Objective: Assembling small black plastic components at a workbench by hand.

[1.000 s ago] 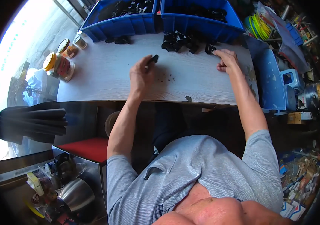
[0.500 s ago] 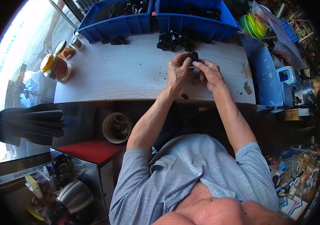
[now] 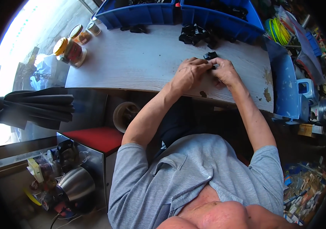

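Over the right part of the pale wooden table, my left hand and my right hand meet at the fingertips. Both are closed on a small black plastic piece, mostly hidden by the fingers. Just beyond them a black plastic part shows; whether it is joined to the piece or lies apart, I cannot tell. Farther off, a heap of black plastic parts lies against the right blue bin.
Two blue bins with black parts stand along the far edge. A few black parts lie before the left bin. Jars stand at left. A blue tub adjoins the right edge.
The view has shifted, so the table sits farther right and higher. My left hand has turned more palm-down, and the black piece is now more covered by my fingers.
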Motion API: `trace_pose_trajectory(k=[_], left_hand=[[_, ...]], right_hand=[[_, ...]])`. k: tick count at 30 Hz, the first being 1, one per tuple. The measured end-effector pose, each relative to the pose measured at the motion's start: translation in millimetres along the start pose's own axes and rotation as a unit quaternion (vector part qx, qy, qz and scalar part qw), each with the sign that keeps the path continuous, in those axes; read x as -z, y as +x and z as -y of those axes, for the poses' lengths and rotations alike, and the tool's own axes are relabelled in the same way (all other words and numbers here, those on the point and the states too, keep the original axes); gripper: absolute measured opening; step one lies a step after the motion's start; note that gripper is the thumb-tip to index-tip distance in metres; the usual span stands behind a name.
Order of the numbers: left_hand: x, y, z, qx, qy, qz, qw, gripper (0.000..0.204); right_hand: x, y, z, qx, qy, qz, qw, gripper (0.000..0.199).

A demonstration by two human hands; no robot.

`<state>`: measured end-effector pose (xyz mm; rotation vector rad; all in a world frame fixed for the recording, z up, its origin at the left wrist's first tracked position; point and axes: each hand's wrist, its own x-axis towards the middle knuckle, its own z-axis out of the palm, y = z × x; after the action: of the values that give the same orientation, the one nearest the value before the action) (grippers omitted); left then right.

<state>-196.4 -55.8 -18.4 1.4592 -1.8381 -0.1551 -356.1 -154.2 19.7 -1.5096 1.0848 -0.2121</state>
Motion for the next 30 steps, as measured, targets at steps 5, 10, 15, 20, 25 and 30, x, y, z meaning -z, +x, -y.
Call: trace_pose_trajectory(k=[5,10,15,20,25,30], left_hand=[[1.0,-12.0,-4.9,-0.014,0.110,0.018,0.994,0.051],[1.8,-15.4,-6.7,-0.022,0.166,0.040,0.985,0.053],[-3.0,-20.1,5.6,-0.017,0.052,-0.079,0.995,0.039],[64.2,0.7,79.1,0.022,0.147,-0.279,0.949,0.031],[124.5,-26.8,198.1,0.163,0.357,-0.179,0.902,0.040],[122.9,-9.3,196.6,0.147,0.339,-0.126,0.920,0.038]], right_hand=[[-3.0,2.8,-0.2,0.021,-0.037,-0.012,0.999,0.029],[-5.0,5.7,-4.0,0.027,-0.057,-0.017,0.998,0.029],[-2.7,3.8,-5.8,0.034,-0.051,-0.020,0.998,0.031],[27.8,-10.7,-16.5,0.013,0.093,-0.055,0.994,0.046],[83.3,0.0,-35.2,0.024,0.170,-0.130,0.977,0.046],[141.9,-3.3,-46.2,0.004,0.223,-0.359,0.906,0.042]])
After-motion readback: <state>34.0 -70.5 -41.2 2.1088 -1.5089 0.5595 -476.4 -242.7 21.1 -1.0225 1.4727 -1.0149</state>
